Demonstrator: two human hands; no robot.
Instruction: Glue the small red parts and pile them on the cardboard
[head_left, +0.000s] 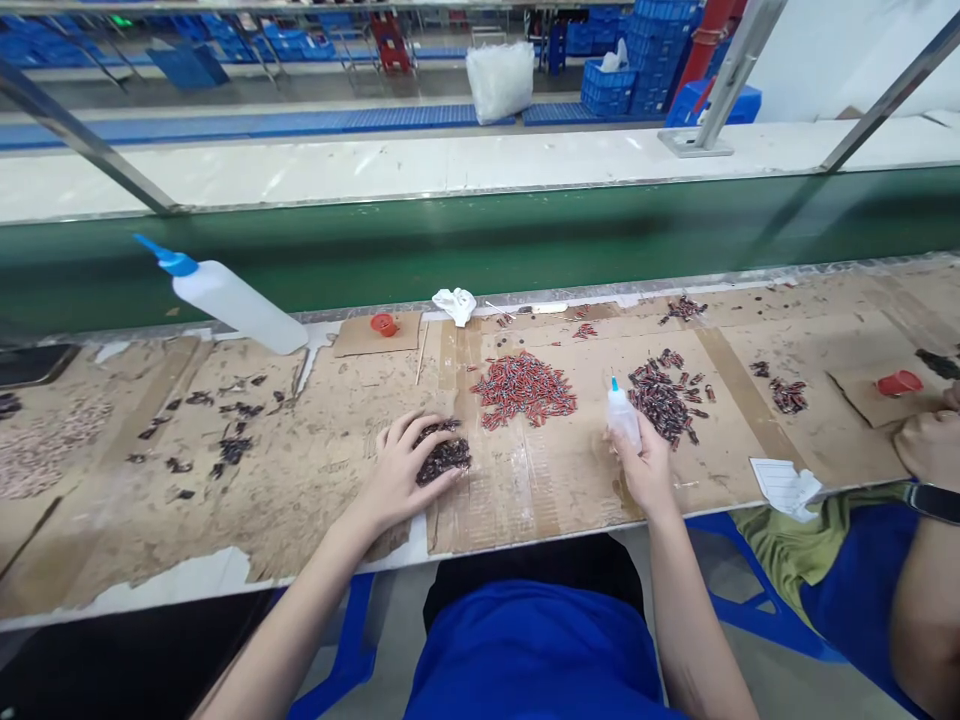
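Head view: the left hand (409, 468) lies over a dark pile (444, 460), fingers spread and slightly arched, the thumb well apart on the near side; the pile sits between them, perhaps so that loose pieces don't scatter. No piece is seen pinched, though the underside of the palm is hidden. The right hand (646, 472) has its fingers closed round a small bottle (621, 418), nearly upright with the blue tip upward, likely so that nothing drips. The red pile (525, 390) lies between the hands, a little farther off, in reach of either; a brown pile (666, 402) lies just beside the bottle, to its right. Cardboard (330, 400) covers the table (416, 543), presumably to guard it. The big bottle (236, 308) is near the far edge, apart from the piles, perhaps to leave working room; a red cup (384, 324) sits on its own cardboard scrap (352, 338), maybe against spills
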